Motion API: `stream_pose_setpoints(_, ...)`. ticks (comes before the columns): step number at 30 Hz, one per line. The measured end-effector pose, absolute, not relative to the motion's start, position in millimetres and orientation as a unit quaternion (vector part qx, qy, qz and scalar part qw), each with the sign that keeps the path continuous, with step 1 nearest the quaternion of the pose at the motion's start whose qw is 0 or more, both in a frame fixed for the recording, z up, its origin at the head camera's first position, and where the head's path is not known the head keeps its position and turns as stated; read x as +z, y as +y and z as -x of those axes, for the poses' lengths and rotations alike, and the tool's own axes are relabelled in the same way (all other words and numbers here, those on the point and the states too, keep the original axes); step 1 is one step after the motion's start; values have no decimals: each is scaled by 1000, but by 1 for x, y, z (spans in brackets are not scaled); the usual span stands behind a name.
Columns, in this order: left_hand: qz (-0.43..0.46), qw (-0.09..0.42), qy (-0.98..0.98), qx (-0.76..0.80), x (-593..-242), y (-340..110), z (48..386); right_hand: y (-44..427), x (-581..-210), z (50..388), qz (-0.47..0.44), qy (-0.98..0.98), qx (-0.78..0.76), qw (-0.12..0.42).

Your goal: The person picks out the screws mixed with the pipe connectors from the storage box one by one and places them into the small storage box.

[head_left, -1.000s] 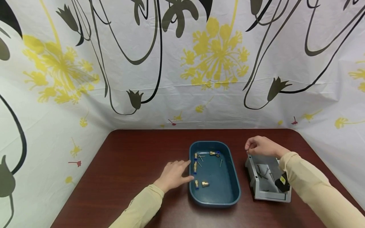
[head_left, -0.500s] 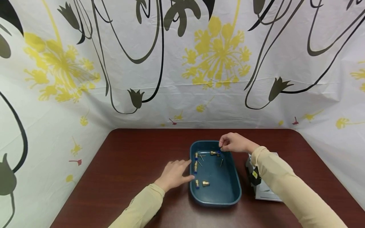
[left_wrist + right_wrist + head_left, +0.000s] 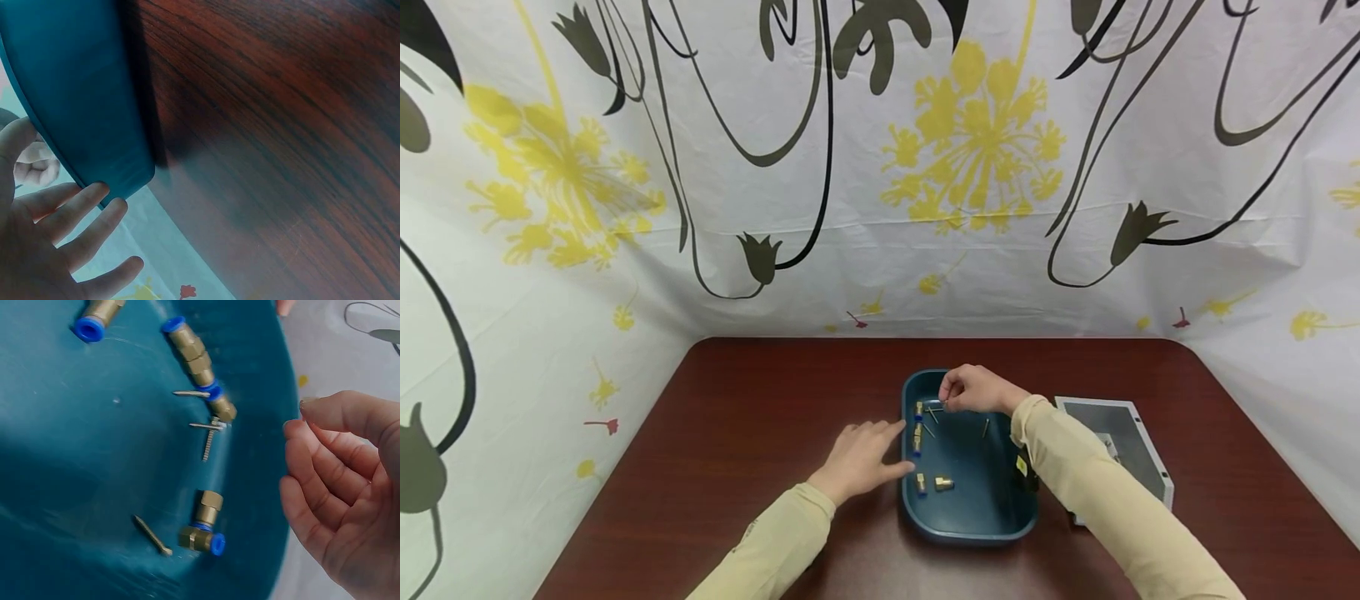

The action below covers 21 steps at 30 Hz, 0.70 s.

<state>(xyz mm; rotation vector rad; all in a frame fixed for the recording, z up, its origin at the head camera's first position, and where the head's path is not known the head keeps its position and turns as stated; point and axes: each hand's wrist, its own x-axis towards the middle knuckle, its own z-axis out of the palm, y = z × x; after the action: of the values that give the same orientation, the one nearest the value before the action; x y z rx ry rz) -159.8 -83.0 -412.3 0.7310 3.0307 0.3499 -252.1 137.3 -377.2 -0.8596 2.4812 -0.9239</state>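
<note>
A blue tray (image 3: 977,504) lies on the table, holding brass pipe fittings with blue collars and several small screws. My left hand (image 3: 859,460) is at its left rim, fingers spread; in the left wrist view the fingertips (image 3: 97,187) touch the rim. Over the far part of the tray is my right hand (image 3: 976,389), fingers curled, thumb and forefinger tips close together. Whether a small thing sits between them cannot be made out. In the right wrist view, a screw (image 3: 152,535) lies near a fitting (image 3: 209,509), and further screws (image 3: 205,427) lie beside a row of fittings (image 3: 189,349).
A grey bin (image 3: 1153,446) stands right of the tray, partly hidden by the right sleeve (image 3: 1097,487). The dark red-brown table (image 3: 760,400) extends to the left. Behind it hangs a white cloth (image 3: 820,308) printed with flowers.
My right hand has moved left from above the grey bin to over the blue tray's far part. My left hand stays at the tray's left rim.
</note>
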Motion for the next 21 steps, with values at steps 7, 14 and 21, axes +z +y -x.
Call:
stream_pose_setpoints(7, -238, -6, 965, 110, -412, -83, 159, 128, -396, 256, 281, 881, -333, 185)
stream_pose_setpoints(14, -242, -9, 964, 108, -413, -84, 160, 116, -408, 257, 257, 889, -330, 184)
stream_pose_setpoints(21, -241, -12, 964, 115, -413, -84, 159, 108, -420, 255, 233, 893, -345, 168)
